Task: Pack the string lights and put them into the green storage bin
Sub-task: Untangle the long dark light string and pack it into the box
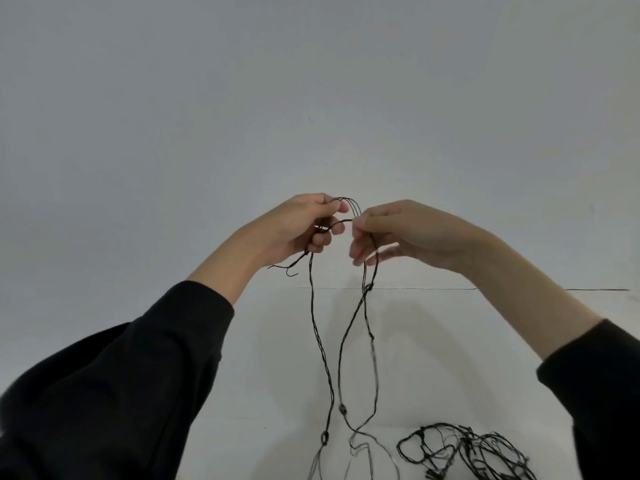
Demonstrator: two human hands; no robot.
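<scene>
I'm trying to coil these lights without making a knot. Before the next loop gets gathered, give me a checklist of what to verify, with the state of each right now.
1. Left hand grips the gathered loops: ok, several strands arch over its fingers.
2. Right hand pinches the string lights: ok, thumb and fingers are closed on a strand.
3. Hanging strands run free below the hands: cannot tell; two groups drop separately, but they cross lower down.
4. Loose pile on the white table untangled: not ok, it looks like a jumbled heap.
5. Loose end by the left wrist secured: not ok, it sticks out freely.
6. Green storage bin within reach: cannot tell, none is in view.
</scene>
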